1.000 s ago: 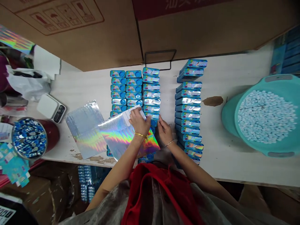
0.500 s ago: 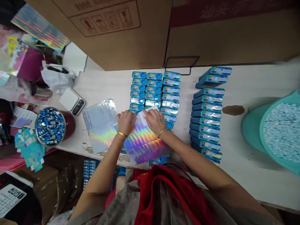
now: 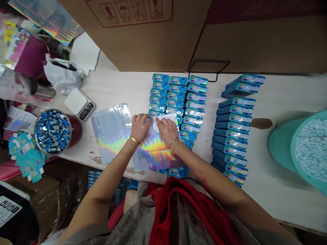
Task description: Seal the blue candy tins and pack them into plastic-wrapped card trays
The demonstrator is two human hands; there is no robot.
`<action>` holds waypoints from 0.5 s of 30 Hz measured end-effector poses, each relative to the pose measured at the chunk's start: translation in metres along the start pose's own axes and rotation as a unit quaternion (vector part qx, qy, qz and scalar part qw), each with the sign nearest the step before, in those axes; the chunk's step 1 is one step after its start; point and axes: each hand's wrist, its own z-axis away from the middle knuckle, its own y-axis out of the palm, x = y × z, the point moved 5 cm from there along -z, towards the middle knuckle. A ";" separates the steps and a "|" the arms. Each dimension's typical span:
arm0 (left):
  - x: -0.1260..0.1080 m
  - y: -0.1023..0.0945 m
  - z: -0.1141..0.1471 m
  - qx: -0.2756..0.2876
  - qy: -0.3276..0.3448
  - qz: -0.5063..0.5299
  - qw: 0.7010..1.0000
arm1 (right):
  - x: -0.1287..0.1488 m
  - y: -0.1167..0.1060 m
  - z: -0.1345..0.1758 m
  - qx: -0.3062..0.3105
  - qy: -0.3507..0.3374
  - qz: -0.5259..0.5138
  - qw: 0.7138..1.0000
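A shiny rainbow-reflecting holographic sheet (image 3: 160,153) lies in front of me, over part of the rows of small blue tins (image 3: 176,97). My left hand (image 3: 140,129) is closed at the sheet's upper left edge, thumb and fingertips pinched together there. Close beside it, my right hand (image 3: 167,131) has its fingers bent onto the white upper part of the same sheet, thumb and forefinger gripping near the top edge. Whether a small piece sits between the fingertips is too small to tell. A second silvery sheet (image 3: 112,127) lies flat to the left, partly behind my left wrist.
More blue tins (image 3: 237,119) stand in a column on the right, beside a turquoise tub (image 3: 283,139) of small pale pieces. At left are a digital scale (image 3: 79,103) and a round container (image 3: 76,131) of shiny blue pieces. Large cardboard boxes (image 3: 153,47) wall off the back.
The camera view has shifted, so the table's things sit farther right. My hands remain at the sheet's top edge; my right fingers have moved closer to my left fingertips.
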 end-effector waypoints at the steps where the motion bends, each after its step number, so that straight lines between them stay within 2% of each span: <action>1: -0.004 -0.001 0.004 -0.011 -0.007 0.008 1.000 | 0.000 0.000 0.000 -0.001 0.003 -0.003 1.000; 5: -0.030 -0.022 0.029 -0.056 -0.031 0.102 0.993 | -0.002 0.000 -0.001 -0.015 0.013 -0.041 0.999; 7: -0.042 -0.040 0.042 -0.112 -0.081 0.187 0.973 | -0.006 -0.002 -0.001 -0.040 0.017 -0.108 0.993; 9: -0.048 -0.057 0.052 -0.195 -0.178 0.291 0.920 | -0.012 -0.009 0.006 -0.092 0.021 -0.233 0.968; 11: -0.053 -0.061 0.056 -0.256 -0.277 0.399 0.836 | -0.022 -0.018 0.022 -0.146 0.038 -0.392 0.908; 13: -0.063 -0.054 0.053 -0.268 -0.334 0.490 0.759 | -0.029 -0.025 0.045 -0.157 0.061 -0.519 0.838; 15: -0.077 -0.039 0.044 -0.248 -0.358 0.558 0.706 | -0.033 -0.029 0.071 -0.135 0.093 -0.582 0.797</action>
